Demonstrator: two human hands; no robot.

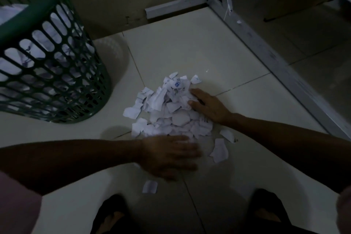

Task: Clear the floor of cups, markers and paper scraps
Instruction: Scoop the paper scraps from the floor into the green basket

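While both hands work at floor level, the left hand (169,155) lies flat with fingers extended along the near edge of the heap of torn white paper scraps (171,112), and the right hand (207,106) rests with straight fingers against the heap's far right flank; neither hand grips anything, though the left is blurred and its fingertips are hard to read. The heap sits on the pale tiled floor (190,47), gathered into one loose mound between the two hands. Stray white paper pieces lie apart from the heap: one (220,150) just to its near right, a smaller one (227,135) beside that, and one (150,186) nearer the person, close to the feet. To the left of the heap stands a dark green plastic lattice waste basket (51,74), already holding crumpled white paper visible through its openings. Beyond the heap, to the right, runs a white metal table frame (266,51).

Judged progress: part of the paper is binned, the remainder is collected but not yet lifted, and the strays remain. No cups or markers appear in view.
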